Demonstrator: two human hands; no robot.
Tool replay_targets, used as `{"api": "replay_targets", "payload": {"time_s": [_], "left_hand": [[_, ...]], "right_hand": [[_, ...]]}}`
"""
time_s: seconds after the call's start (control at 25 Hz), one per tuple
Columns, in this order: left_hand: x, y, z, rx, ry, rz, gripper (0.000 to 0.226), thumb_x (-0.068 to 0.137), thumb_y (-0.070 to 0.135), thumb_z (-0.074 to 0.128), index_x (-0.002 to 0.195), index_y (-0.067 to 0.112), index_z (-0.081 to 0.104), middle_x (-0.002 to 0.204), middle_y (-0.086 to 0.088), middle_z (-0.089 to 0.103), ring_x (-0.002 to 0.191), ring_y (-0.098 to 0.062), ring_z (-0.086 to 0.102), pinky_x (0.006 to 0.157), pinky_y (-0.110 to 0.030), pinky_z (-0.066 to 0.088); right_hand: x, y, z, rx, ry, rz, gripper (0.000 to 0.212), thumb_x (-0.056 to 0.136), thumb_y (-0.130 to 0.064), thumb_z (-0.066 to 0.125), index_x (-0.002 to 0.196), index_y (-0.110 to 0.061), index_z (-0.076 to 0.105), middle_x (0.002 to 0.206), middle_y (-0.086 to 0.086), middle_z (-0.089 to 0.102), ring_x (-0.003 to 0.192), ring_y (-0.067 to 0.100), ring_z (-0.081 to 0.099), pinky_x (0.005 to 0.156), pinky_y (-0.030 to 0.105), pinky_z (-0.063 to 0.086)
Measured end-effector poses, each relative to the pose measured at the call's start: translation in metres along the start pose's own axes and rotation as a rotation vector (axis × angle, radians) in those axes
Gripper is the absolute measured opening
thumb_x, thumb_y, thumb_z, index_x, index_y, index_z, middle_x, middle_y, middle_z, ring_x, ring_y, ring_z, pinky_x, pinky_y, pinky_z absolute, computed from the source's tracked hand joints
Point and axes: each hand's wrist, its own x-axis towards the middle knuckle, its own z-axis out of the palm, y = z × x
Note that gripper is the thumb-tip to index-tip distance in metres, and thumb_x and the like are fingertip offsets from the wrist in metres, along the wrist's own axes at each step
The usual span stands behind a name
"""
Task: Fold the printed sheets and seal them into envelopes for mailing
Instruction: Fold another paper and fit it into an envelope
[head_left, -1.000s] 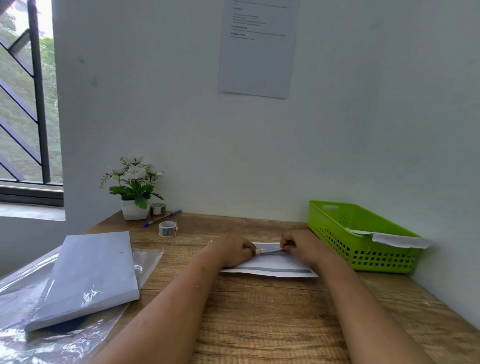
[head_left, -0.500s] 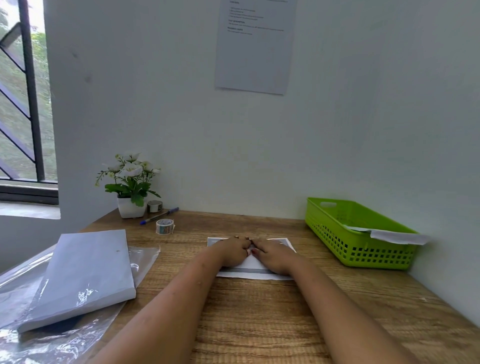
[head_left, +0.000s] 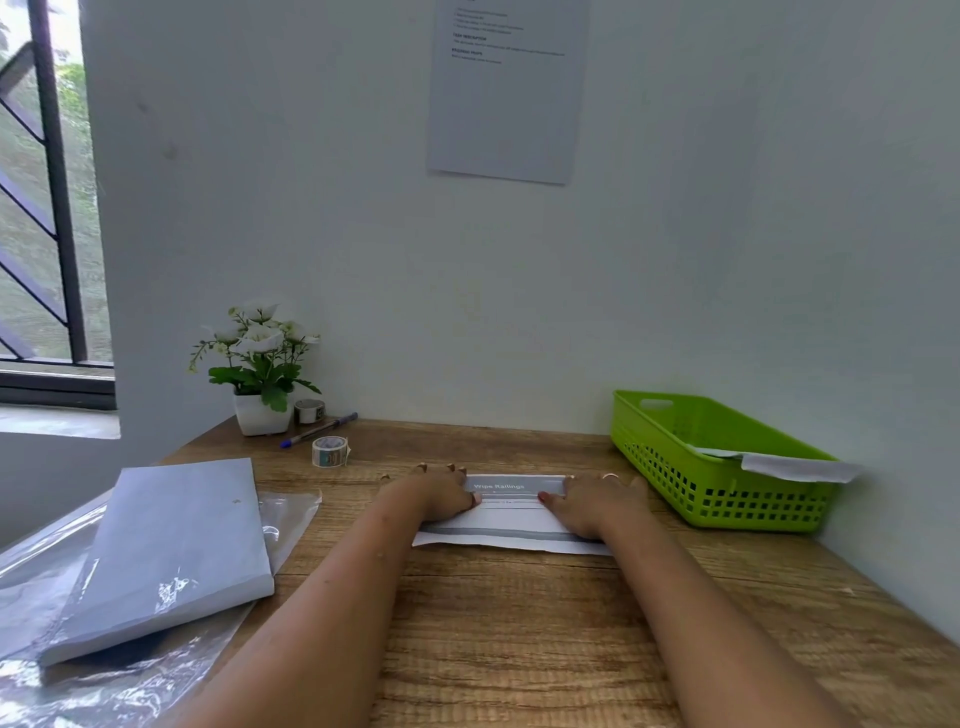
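Note:
A folded printed sheet (head_left: 511, 512) with a grey heading band lies flat on the wooden desk (head_left: 519, 623), in the middle. My left hand (head_left: 434, 493) presses on its left end, fingers spread flat. My right hand (head_left: 597, 501) presses on its right end, also flat, a ring on one finger. Neither hand grips the paper. A ream of white sheets (head_left: 171, 545) in clear plastic wrap lies at the left. In the green basket (head_left: 675, 441) at the right, a white envelope (head_left: 795, 465) hangs over the rim.
At the back left stand a small white pot of flowers (head_left: 260, 374), a tape roll (head_left: 330, 451), a second small roll (head_left: 309, 410) and a blue pen (head_left: 318, 430). A printed notice (head_left: 506, 88) hangs on the wall. A barred window (head_left: 41, 182) is at the left.
My hands met at the middle of the sheet, then slid apart to its two ends, pressing it flat. The printed heading between them is now uncovered.

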Motion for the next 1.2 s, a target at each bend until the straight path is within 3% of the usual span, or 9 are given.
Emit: {"api": "replay_targets", "payload": {"time_s": [0.24, 0.44, 0.68, 0.8, 0.84, 0.92, 1.04, 1.12, 1.2], "left_hand": [[0.003, -0.018, -0.002, -0.172, 0.071, 0.071, 0.049, 0.101, 0.031, 0.036, 0.149, 0.023, 0.027, 0.157, -0.003, 0.023, 0.143, -0.025, 0.022, 0.115, -0.039, 0.016], [0.001, -0.024, -0.006, -0.329, 0.11, 0.09, 0.043, 0.097, 0.014, 0.044, 0.139, 0.025, 0.047, 0.148, 0.003, 0.041, 0.136, -0.02, 0.036, 0.112, -0.032, 0.023], [-0.007, -0.02, -0.012, -0.478, 0.113, 0.084, 0.034, 0.099, 0.029, 0.043, 0.128, 0.022, 0.06, 0.142, -0.007, 0.048, 0.128, -0.025, 0.043, 0.103, -0.032, 0.031], [-0.019, -0.013, -0.017, -0.631, 0.144, -0.014, 0.066, 0.097, 0.057, 0.023, 0.134, 0.011, 0.051, 0.147, -0.014, 0.041, 0.133, -0.03, 0.038, 0.107, -0.038, 0.027], [-0.02, -0.013, -0.017, -0.715, 0.15, -0.045, 0.075, 0.093, 0.064, 0.019, 0.135, 0.01, 0.05, 0.148, -0.015, 0.039, 0.135, -0.03, 0.036, 0.109, -0.039, 0.025], [-0.021, -0.013, -0.017, -0.878, 0.144, -0.063, 0.087, 0.084, 0.075, 0.013, 0.132, 0.014, 0.052, 0.146, -0.015, 0.042, 0.133, -0.03, 0.038, 0.112, -0.04, 0.024], [-0.013, -0.016, -0.015, -1.055, 0.184, -0.037, 0.09, 0.072, 0.086, 0.009, 0.12, 0.023, 0.053, 0.13, -0.014, 0.057, 0.121, -0.028, 0.05, 0.112, -0.044, 0.029], [-0.008, -0.018, -0.012, -0.98, 0.178, -0.028, 0.093, 0.073, 0.086, 0.026, 0.13, 0.018, 0.054, 0.131, -0.009, 0.058, 0.119, -0.025, 0.05, 0.109, -0.04, 0.031], [-0.005, -0.018, -0.007, -0.766, 0.176, 0.058, 0.062, 0.081, 0.063, 0.057, 0.127, 0.022, 0.058, 0.133, -0.001, 0.056, 0.121, -0.021, 0.048, 0.105, -0.037, 0.033]], "right_hand": [[-0.015, -0.005, -0.026, 0.327, -0.246, -0.331, 0.083, 0.074, -0.072, 0.057, 0.146, -0.037, 0.031, 0.157, -0.005, 0.026, 0.143, 0.019, 0.028, 0.116, 0.036, 0.021], [-0.019, -0.011, -0.036, 0.256, -0.322, -0.367, 0.095, 0.066, -0.063, 0.072, 0.146, -0.043, 0.026, 0.158, -0.008, 0.022, 0.144, 0.02, 0.024, 0.117, 0.039, 0.022], [-0.016, -0.004, -0.04, 0.245, 0.03, -0.343, 0.041, 0.08, -0.037, 0.058, 0.122, -0.037, 0.059, 0.132, -0.002, 0.058, 0.116, 0.019, 0.055, 0.097, 0.032, 0.045], [-0.016, -0.004, -0.039, 0.211, 0.276, -0.329, 0.015, 0.085, -0.032, 0.051, 0.088, -0.029, 0.065, 0.112, 0.004, 0.068, 0.096, 0.023, 0.06, 0.075, 0.029, 0.044], [-0.016, -0.005, -0.038, 0.204, 0.321, -0.329, 0.016, 0.088, -0.033, 0.051, 0.091, -0.026, 0.065, 0.111, 0.006, 0.068, 0.096, 0.024, 0.061, 0.074, 0.03, 0.044], [-0.015, -0.006, -0.037, 0.233, 0.352, -0.334, 0.027, 0.092, -0.037, 0.051, 0.113, -0.024, 0.062, 0.116, 0.003, 0.066, 0.105, 0.024, 0.06, 0.081, 0.032, 0.046], [-0.009, -0.006, -0.028, 0.267, 0.333, -0.356, 0.032, 0.09, -0.042, 0.055, 0.121, -0.03, 0.058, 0.121, -0.003, 0.064, 0.112, 0.018, 0.057, 0.091, 0.032, 0.044], [-0.001, -0.005, -0.017, 0.222, 0.269, -0.335, 0.033, 0.09, -0.044, 0.055, 0.121, -0.034, 0.056, 0.126, -0.005, 0.061, 0.118, 0.017, 0.054, 0.099, 0.035, 0.038], [0.005, -0.004, -0.006, 0.211, 0.195, -0.299, 0.033, 0.091, -0.044, 0.053, 0.123, -0.036, 0.053, 0.13, -0.005, 0.059, 0.124, 0.016, 0.05, 0.104, 0.039, 0.028]]}}
